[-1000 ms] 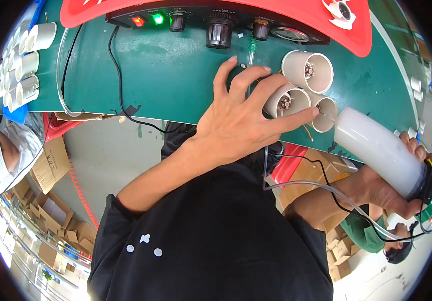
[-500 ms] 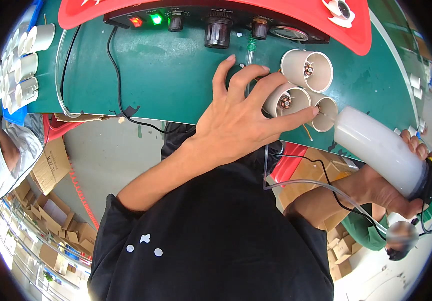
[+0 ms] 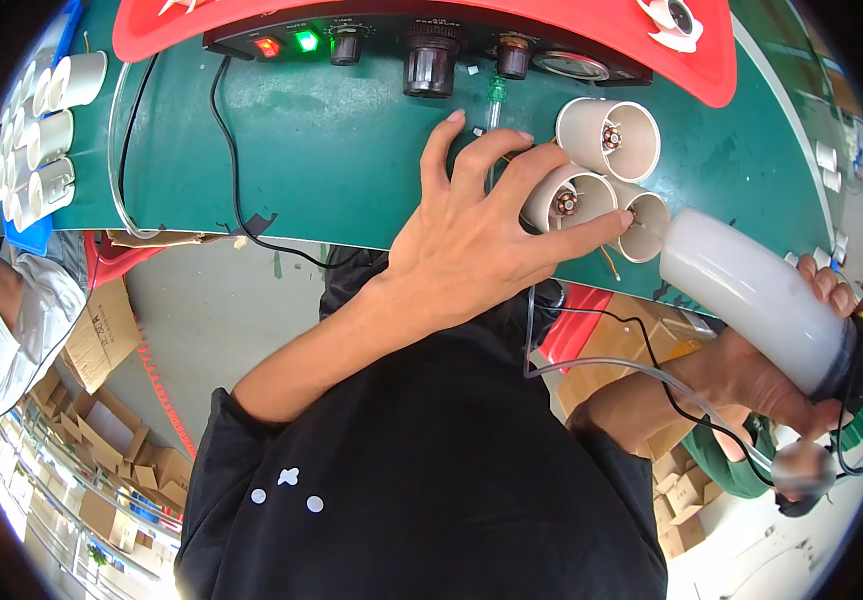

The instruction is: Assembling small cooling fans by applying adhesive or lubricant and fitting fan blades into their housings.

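Three white cylindrical cups stand together on the green table: an upper cup (image 3: 641, 145), a middle cup (image 3: 599, 185) and a smaller-looking right cup (image 3: 654, 240). Copper-wound motor cores show inside the upper and middle ones. My left hand (image 3: 491, 220) lies over them from the left, fingers spread, its thumb reaching across the middle cup to the right cup's rim. In my right hand (image 3: 801, 390) is a large, milky dispensing syringe (image 3: 751, 290), tilted, with its thin needle pointing into the right cup. The needle's tip is hard to make out beside my thumb.
A black dispenser control box (image 3: 431, 55) with knobs, lit switches and a gauge stands behind the cups, a red tray (image 3: 351, 12) on top. A clear hose (image 3: 631, 362) and black cable run to the syringe. More white cups (image 3: 51, 135) stand far left.
The view has shifted slightly. My left hand keeps its place at the cups, and the syringe in my right hand stays pointed into the right cup.
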{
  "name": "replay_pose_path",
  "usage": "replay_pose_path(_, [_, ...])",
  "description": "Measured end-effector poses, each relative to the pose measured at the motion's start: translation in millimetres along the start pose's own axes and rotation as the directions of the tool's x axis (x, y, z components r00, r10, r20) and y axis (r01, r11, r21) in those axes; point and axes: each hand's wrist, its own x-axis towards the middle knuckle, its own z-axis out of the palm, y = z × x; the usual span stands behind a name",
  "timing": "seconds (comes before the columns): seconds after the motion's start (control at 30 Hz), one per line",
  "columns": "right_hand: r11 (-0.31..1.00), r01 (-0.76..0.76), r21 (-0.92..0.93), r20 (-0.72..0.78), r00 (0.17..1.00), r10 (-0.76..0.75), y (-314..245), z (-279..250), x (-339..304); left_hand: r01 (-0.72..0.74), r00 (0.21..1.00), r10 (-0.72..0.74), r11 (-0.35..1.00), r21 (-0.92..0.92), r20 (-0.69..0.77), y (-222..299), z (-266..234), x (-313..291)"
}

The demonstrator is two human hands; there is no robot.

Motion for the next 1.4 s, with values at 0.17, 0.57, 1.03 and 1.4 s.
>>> replay_pose_path(0.17, [0.999,0.019,0.029,0.012,1.0,-0.019,0,-3,0,-0.004,1.0,0.005,1.0,0.004,-0.02,0,1,1])
replay_pose_path(0.57, [0.975,-0.081,0.206,0.188,0.981,0.042,-3,0,3,-0.003,1.0,0.003,1.0,-0.016,0.009,0,-2,2])
replay_pose_path(1.03, [0.992,-0.018,0.122,0.097,0.995,0.006,-2,-9,6,0.005,1.0,-0.004,0.999,-0.035,0.022,6,-2,4])
replay_pose_path(1.4, [0.992,0.046,0.114,-0.012,0.999,-0.045,-15,-15,10,0.008,1.0,-0.007,0.999,-0.048,0.027,5,-15,8])
